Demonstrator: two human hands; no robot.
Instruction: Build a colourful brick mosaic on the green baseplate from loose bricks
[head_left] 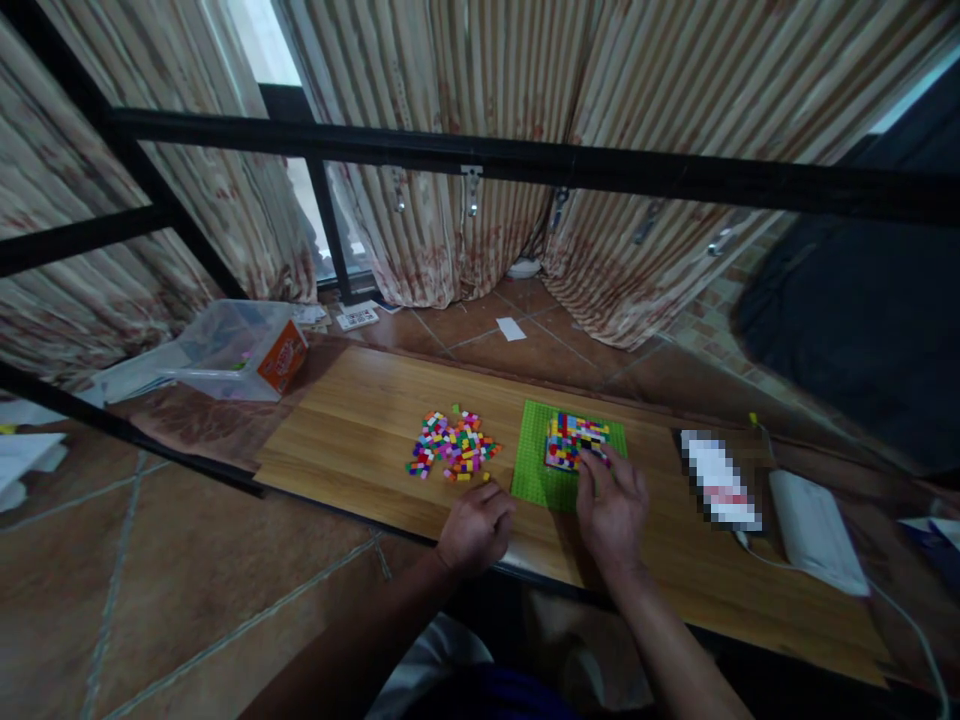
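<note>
Small multicoloured toy bricks [457, 445] lie in a loose pile near the table's middle. To their right is a green studded baseplate [531, 465], bearing a low block of many-coloured bricks [574, 437]. My right hand [613, 505] rests over the plate's near right part, its thumb and fingers pinched together at the block's near edge. Whatever is between those fingertips is hidden. My left hand [478, 525] lies at the table's near edge, fingers curled in, just below the pile and close to a single yellow brick [486, 477]. Its palm cannot be seen.
A clear plastic bin [225, 345] with an orange label stands past the table's left end. On the right of the wooden table [337, 400] are a blurred-out phone-like object [720, 480] and a white box [817, 530] with a cable. A black metal bar [525, 155] crosses beyond, before curtains.
</note>
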